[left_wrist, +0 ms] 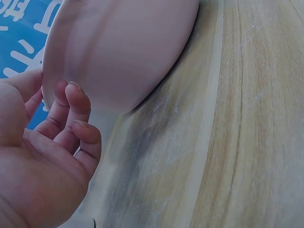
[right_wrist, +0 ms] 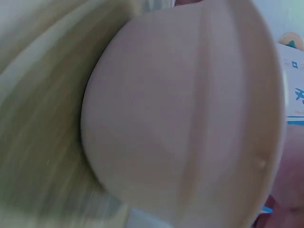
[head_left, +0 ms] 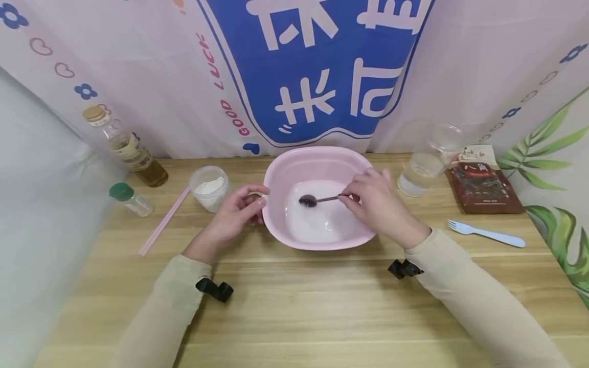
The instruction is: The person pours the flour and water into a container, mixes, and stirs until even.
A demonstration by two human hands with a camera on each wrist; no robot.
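Observation:
A pink basin (head_left: pixel 317 163) stands mid-table with clear liquid in its bottom. My right hand (head_left: pixel 379 207) reaches over the right rim and pinches the handle of a metal spoon (head_left: pixel 309 200), whose bowl lies low inside the basin. My left hand (head_left: pixel 236 212) sits at the basin's left side. Its loosely curled fingers (left_wrist: pixel 71 97) touch the outer wall (left_wrist: pixel 123 47) and its thumb is near the rim. It holds nothing. The right wrist view shows only the blurred outside of the basin (right_wrist: pixel 190 118).
A cup of white powder (head_left: pixel 209 186), a pink straw (head_left: pixel 163 221), a green-capped jar (head_left: pixel 129 198) and an oil bottle (head_left: pixel 126 148) stand at the left. At the right are a clear cup of water (head_left: pixel 418 174), a brown packet (head_left: pixel 480 181) and a pale blue fork (head_left: pixel 485 234).

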